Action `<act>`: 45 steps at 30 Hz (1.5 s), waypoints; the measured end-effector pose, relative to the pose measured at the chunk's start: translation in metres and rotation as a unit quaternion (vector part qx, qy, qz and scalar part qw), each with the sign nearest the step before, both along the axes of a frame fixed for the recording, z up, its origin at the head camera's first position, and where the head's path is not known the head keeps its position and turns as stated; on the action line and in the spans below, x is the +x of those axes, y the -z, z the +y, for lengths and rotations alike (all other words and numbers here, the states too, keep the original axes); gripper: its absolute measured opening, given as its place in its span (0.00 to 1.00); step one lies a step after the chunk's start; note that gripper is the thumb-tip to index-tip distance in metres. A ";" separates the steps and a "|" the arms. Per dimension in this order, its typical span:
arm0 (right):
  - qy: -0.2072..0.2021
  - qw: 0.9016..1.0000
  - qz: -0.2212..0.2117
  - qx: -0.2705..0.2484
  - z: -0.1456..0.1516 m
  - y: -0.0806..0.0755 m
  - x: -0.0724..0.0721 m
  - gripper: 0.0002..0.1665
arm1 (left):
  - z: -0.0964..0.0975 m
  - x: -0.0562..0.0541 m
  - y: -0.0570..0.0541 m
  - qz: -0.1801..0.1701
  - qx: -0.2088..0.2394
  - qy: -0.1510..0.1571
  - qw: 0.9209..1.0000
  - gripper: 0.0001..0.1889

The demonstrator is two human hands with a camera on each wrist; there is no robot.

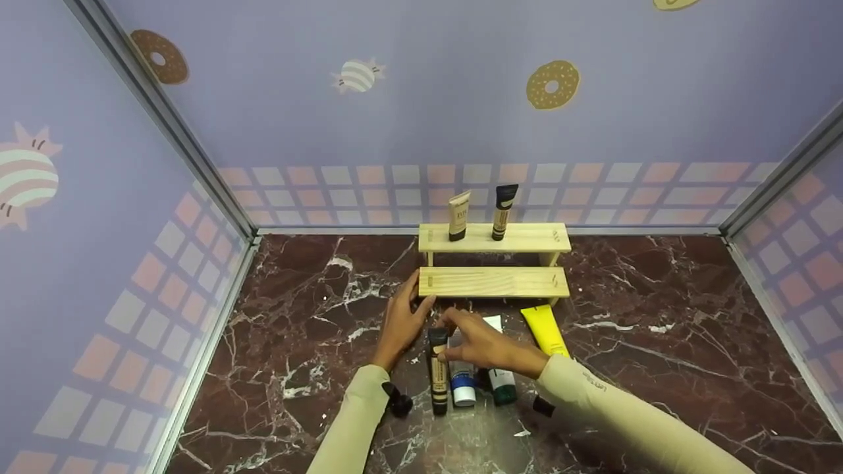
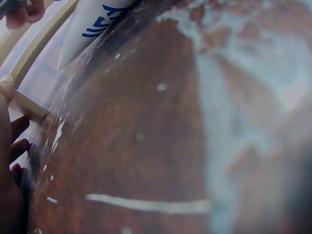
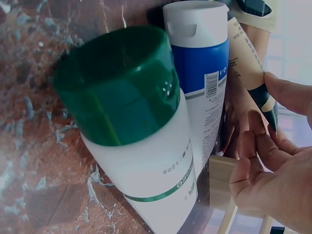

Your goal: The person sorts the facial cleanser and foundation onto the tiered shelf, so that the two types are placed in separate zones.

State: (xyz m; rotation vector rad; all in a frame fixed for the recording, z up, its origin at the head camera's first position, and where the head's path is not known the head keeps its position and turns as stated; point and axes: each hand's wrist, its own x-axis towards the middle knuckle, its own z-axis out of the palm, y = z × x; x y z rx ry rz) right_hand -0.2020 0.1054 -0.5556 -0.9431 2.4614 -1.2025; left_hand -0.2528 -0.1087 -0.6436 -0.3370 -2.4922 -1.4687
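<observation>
My right hand [image 1: 484, 339] pinches the dark crimped end of a beige-and-black squeeze tube [image 1: 439, 378] between thumb and fingers; this shows closely in the right wrist view [image 3: 246, 53]. Under and beside that hand lie a white-and-blue tube [image 1: 463, 382] and a white tube with a green cap [image 1: 504, 388], both partly covered. My left hand [image 1: 403, 322] touches the left end of the lower step of a wooden two-tier rack [image 1: 494, 282]. Its thumb rests at the front edge and its fingers extend along the side. In the left wrist view the fingers [image 2: 19, 131] show only partly.
A beige tube [image 1: 459, 217] and a black-and-gold tube [image 1: 504, 214] stand on the rack's upper step. A yellow tube [image 1: 545, 329] lies right of my right hand. Dark marbled tabletop [image 1: 316, 342] surrounds everything, with patterned walls [image 1: 428, 118] behind and at both sides.
</observation>
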 end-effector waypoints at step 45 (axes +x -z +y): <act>0.036 0.977 -0.021 -0.207 0.012 -0.014 0.050 0.15 | 0.000 -0.001 0.000 0.006 0.008 0.005 1.000 0.38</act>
